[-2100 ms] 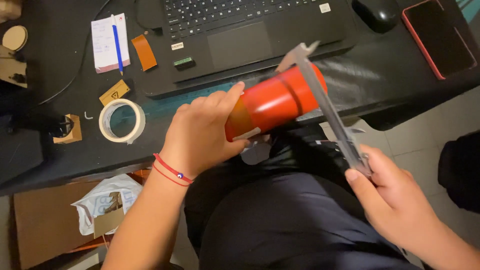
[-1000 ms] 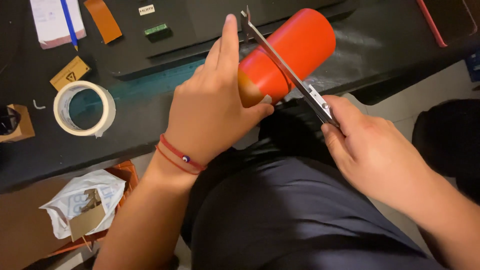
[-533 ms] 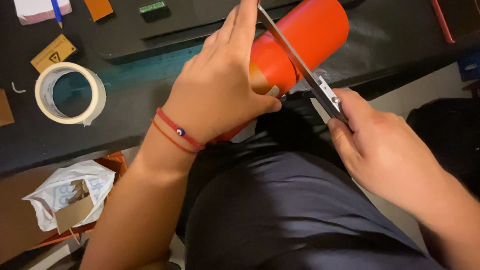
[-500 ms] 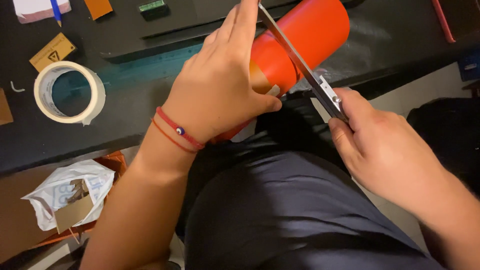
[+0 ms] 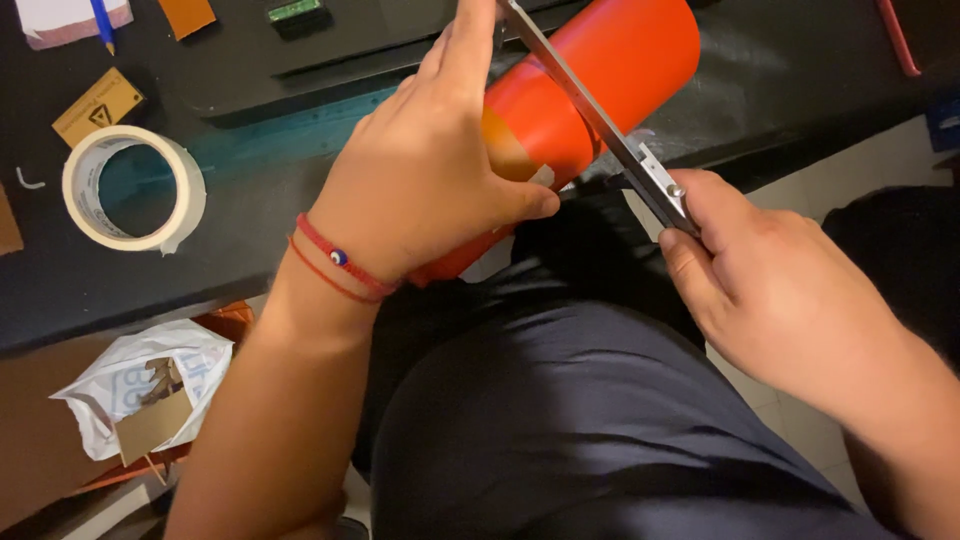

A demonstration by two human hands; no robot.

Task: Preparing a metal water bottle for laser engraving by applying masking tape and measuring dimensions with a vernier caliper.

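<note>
My left hand [image 5: 430, 190] wraps the orange tube [image 5: 600, 90]; my right hand [image 5: 770, 290], at four o'clock, grips the caliper [image 5: 600, 125]. Keep its bar flush against the tube

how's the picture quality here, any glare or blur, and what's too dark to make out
Head view: warm light leaves the orange cylinder vivid, with a soft sheen but no harsh glare; the metal blade across it catches a pale highlight. The left hand and right hand look sharp, with little motion blur. The black desk and dark trousers lose detail in shadow; the tape roll stays readable.
</note>
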